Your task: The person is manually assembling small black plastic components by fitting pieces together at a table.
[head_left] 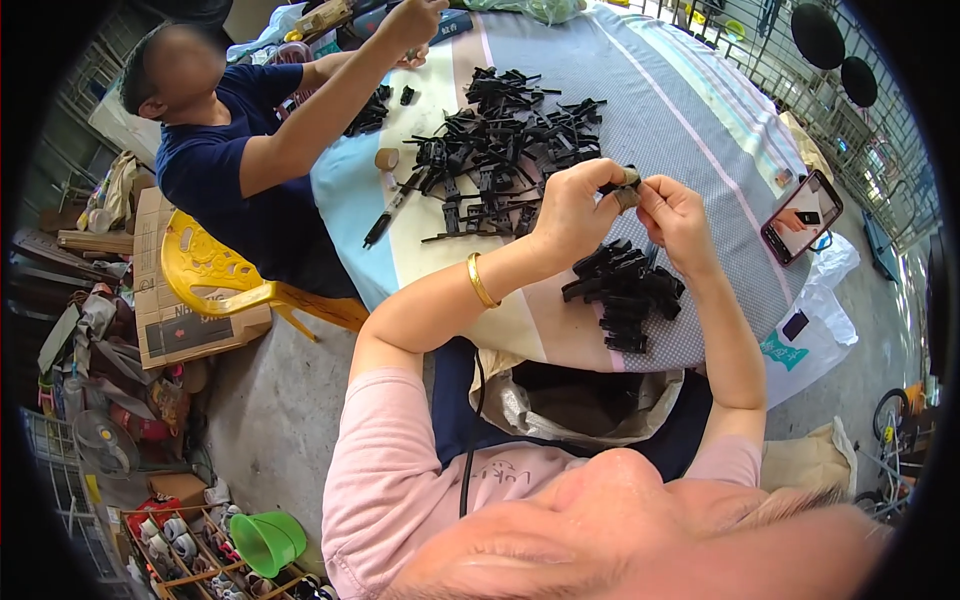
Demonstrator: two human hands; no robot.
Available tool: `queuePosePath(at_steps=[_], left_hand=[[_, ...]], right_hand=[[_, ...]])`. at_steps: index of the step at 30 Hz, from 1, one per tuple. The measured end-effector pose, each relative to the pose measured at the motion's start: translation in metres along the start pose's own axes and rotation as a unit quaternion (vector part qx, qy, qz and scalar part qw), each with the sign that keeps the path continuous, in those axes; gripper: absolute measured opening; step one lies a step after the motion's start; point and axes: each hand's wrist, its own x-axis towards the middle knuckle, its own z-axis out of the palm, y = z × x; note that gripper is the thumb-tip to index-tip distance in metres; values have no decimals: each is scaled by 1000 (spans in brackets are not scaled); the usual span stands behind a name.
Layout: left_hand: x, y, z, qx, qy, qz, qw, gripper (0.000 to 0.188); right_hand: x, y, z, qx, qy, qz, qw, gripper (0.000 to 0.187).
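Both hands are raised over the near part of the table and meet at a small black piece with an olive-brown part; its exact kind is too small to tell. My left hand, with a gold bangle on the forearm, grips it with bent fingers. Pinched closed at its right side is my right hand. Below them lies a small heap of black plastic buckle-like pieces. A larger pile of black buckle-like pieces with short straps spreads farther off, left of my hands.
A black marker lies at the pile's left. A phone stands at the table's right edge. An open white sack sits against the near edge. At left, another person sits on a yellow chair, arms over the table.
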Motion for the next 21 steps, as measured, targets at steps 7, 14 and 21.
queuePosePath(at_steps=[7, 14, 21], left_hand=[[14, -2, -1, -336, -26, -93, 937, 20], [21, -14, -14, -574, -70, -233, 782, 20], [15, -5, -9, -333, -148, -177, 914, 30]], right_hand=[[6, 7, 3, -149, 108, -303, 935, 16], [4, 2, -4, -213, 70, -319, 921, 14], [3, 3, -13, -96, 42, -267, 958, 15]])
